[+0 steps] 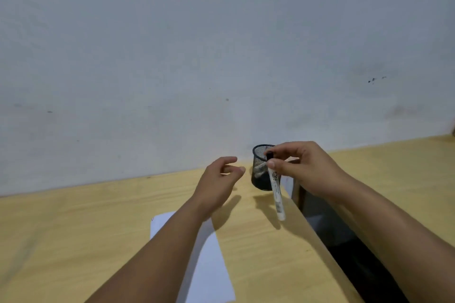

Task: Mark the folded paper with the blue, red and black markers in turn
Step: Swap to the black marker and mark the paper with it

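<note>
My right hand (305, 167) pinches a white marker with a black cap (277, 194) near its capped top, right beside the black mesh pen cup (261, 174). The marker hangs nearly upright, cap up, its lower end above the table. My left hand (219, 179) hovers just left of the cup, fingers loosely apart, holding nothing. The folded white paper (211, 261) lies flat on the wooden table (98, 229) in front of me, partly under my left forearm. I cannot see other markers clearly inside the cup.
The table's right edge (317, 238) runs diagonally close to the cup, with a dark gap beyond it and a second wooden surface (394, 167) to the right. A pale wall (221, 56) stands directly behind the table.
</note>
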